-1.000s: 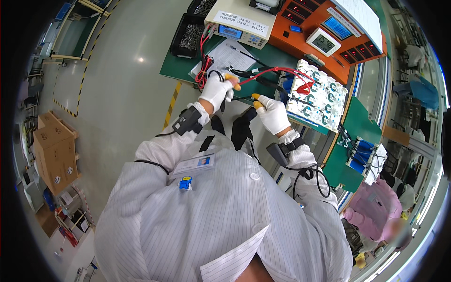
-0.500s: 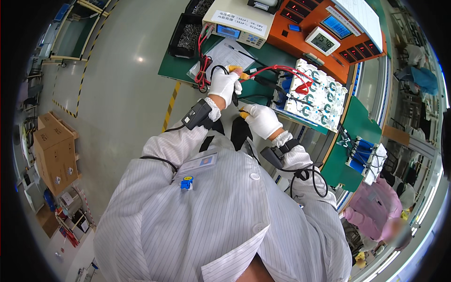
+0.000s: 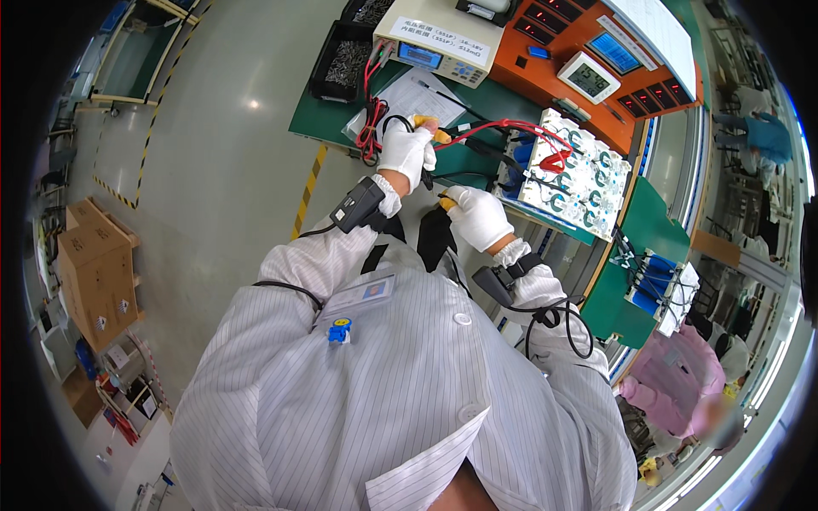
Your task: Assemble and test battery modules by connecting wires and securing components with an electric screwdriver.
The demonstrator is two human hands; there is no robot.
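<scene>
My left hand (image 3: 403, 155), in a white glove with yellow fingertips, is closed on a black cable (image 3: 394, 122) that loops over its fingers. Below that hand hangs a dark cable end (image 3: 427, 179). My right hand (image 3: 479, 218), gloved the same way, is beside the bench edge with its fingers curled together; what they pinch, if anything, is too small to make out. To its right lies a battery pack (image 3: 592, 189) with a white plastic cover and blue cells. A red cable (image 3: 511, 124) runs from near my left hand to the pack, ending in a red clip (image 3: 555, 160).
On the green bench (image 3: 311, 119) stand a beige meter (image 3: 443, 38), black bins of small metal parts (image 3: 344, 64), a paper sheet (image 3: 417, 98) and an orange instrument panel (image 3: 545, 72). Another blue-celled pack (image 3: 654, 281) lies right, near a person in pink (image 3: 677, 370).
My hands have barely moved; the right hand's fingers have shifted slightly. The view has shifted a little. At the right, the person in pink has moved slightly.
</scene>
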